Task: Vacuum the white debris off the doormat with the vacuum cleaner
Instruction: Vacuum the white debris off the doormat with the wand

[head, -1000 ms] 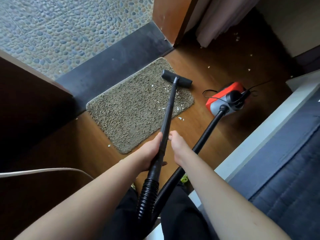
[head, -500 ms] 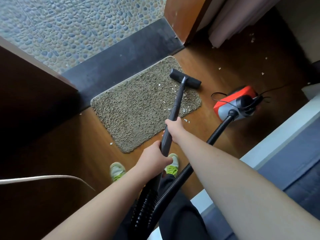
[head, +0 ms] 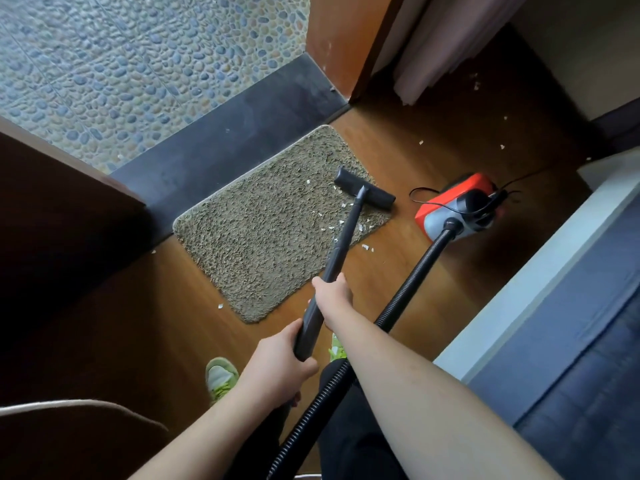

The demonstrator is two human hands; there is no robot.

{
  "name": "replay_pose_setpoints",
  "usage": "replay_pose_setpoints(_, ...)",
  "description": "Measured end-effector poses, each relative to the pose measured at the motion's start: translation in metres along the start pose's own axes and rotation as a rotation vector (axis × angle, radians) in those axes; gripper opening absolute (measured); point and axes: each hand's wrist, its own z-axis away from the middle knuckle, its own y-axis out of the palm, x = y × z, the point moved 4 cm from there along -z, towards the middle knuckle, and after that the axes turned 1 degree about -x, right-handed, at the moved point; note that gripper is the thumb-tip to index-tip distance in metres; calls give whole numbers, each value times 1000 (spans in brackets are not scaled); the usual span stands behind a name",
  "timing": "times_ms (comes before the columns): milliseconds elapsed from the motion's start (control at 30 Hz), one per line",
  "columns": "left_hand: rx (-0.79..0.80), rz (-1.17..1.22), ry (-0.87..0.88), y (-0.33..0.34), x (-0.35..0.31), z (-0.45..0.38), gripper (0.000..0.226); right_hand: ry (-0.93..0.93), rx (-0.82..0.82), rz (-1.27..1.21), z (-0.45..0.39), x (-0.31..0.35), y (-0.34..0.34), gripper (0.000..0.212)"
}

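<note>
I grip the wand [head: 341, 251] with both hands [head: 277, 370] [head: 332, 294], its nozzle [head: 363, 188] on the mat's [head: 263, 230] far right corner beside white debris [head: 360, 226].

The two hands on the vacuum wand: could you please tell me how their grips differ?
The right hand grips the wand higher up, nearer the floor head; the left hand grips its lower end, by the ribbed hose. The right arm is stretched out further, the left drawn closer in. Both curl round the same wand.

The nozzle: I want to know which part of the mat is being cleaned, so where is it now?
In the head view the nozzle sits on the far right corner of the doormat, left of the red vacuum body, with white debris just nearer.
</note>
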Motion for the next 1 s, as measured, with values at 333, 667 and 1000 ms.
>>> replay_pose_setpoints(333, -24, -68, 36, -28, 30, 20, 56, 4, 15, -71, 31, -13, 37, 81)
replay_pose_setpoints(667, -24, -69, 68, -48, 72, 35, 73, 36, 17, -74, 58, -32, 70, 81)
replay_pose_setpoints(1000, -36, 18, 16, -53, 85, 37, 77, 24, 34, -12, 64, -31, 79, 82)
